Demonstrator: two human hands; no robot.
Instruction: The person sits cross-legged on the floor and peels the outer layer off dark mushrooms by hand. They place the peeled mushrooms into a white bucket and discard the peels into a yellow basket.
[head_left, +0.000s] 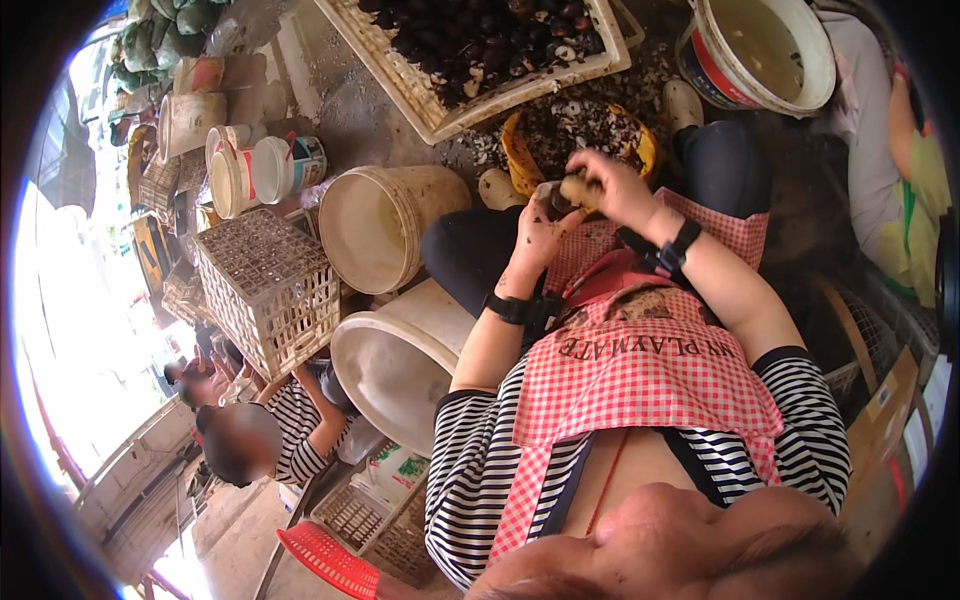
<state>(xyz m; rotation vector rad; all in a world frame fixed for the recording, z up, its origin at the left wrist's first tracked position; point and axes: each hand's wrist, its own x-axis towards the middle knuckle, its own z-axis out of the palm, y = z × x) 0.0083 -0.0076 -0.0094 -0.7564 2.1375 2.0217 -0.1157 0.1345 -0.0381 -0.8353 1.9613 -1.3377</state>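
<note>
My left hand (541, 231), with dirt on its fingers, holds a small dark rounded piece (559, 204) that looks like an egg. Close beside it, the blurred fingers of my right hand (613, 186) are bent at a tan rounded piece (576, 191); whether they grip it is unclear. Both hands are over my lap, at the near edge of a yellow tub (523, 154) with a ragged rim. Dark and white shell scraps (574, 124) fill this tub. Beyond it, a cream plastic crate (525, 91) holds many dark, egg-like pieces (480, 45), some with pale broken shell.
A white bucket (701, 52) of cloudy water stands at far right, near a seated person (874, 150). At left are a tipped bucket (375, 225), a large tub (390, 360) and a slatted crate (270, 292). Another person (300, 427) sits behind them. Shell crumbs litter the floor.
</note>
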